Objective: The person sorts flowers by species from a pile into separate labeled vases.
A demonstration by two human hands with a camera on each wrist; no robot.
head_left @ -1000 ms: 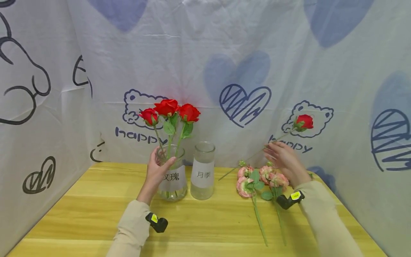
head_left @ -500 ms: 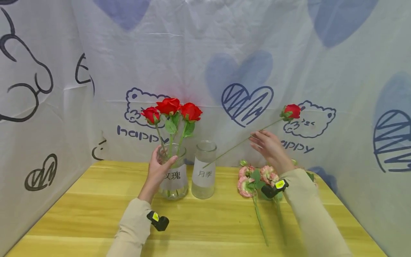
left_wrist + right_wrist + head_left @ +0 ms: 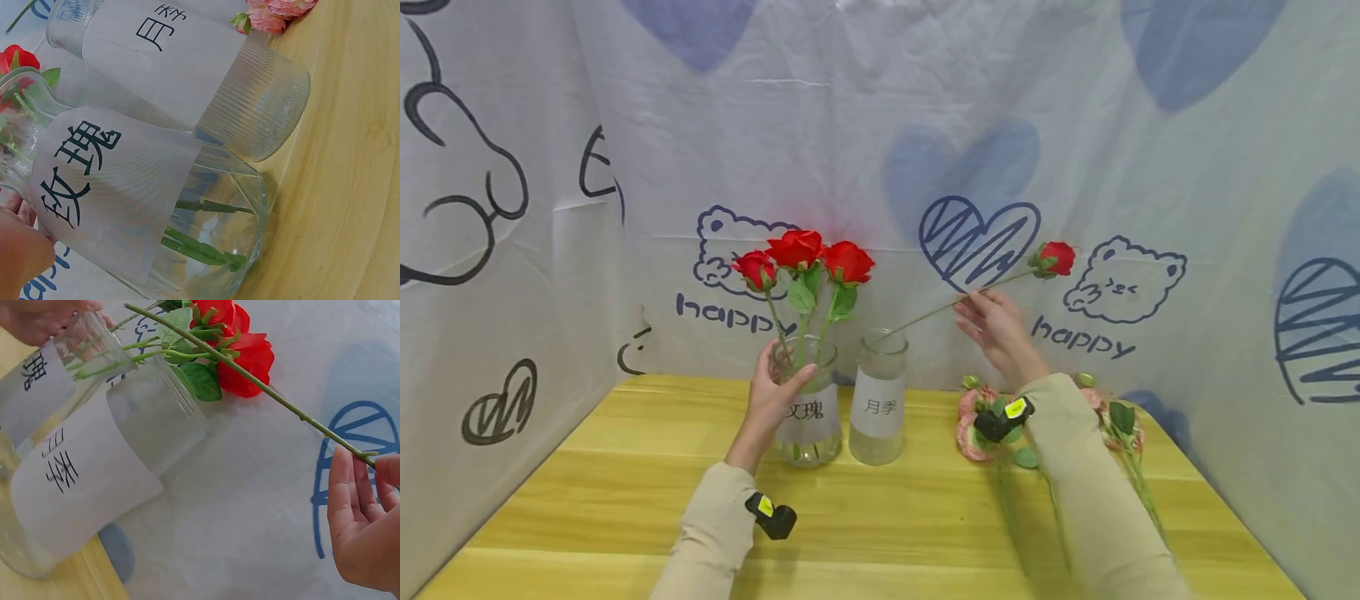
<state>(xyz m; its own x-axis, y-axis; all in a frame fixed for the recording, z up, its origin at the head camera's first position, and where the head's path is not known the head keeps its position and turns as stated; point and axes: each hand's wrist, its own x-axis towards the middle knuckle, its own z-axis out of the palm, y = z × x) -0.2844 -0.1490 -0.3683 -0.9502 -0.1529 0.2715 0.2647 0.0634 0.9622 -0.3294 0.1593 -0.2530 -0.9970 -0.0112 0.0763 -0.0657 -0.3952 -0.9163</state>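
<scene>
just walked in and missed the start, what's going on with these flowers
A person's left hand grips the vase labelled 玫瑰, where three red roses stand. The right hand pinches the stem of a fourth rose, slanted in the air, its lower end in neither vase. The vase labelled 月季 stands alongside without flowers. Pink flowers lie on the table at the right.

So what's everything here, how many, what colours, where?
Table: 1, yellow wood, underneath
Left vase: 1, clear, on table
Right vase: 1, clear, beside it
Labels: 2, white, on the vases
Standing roses: 3, red, in left vase
Single rose: 1, red, above table
Other flowers: several (some hidden), pink, table's right
Backdrop: 1, white with drawings, behind
Wrist cameras: 2, black, on wrists
Sleeves: 2, beige, on arms
Left hand: 1, bare, gripping left vase
Right hand: 1, bare, holding single rose
</scene>
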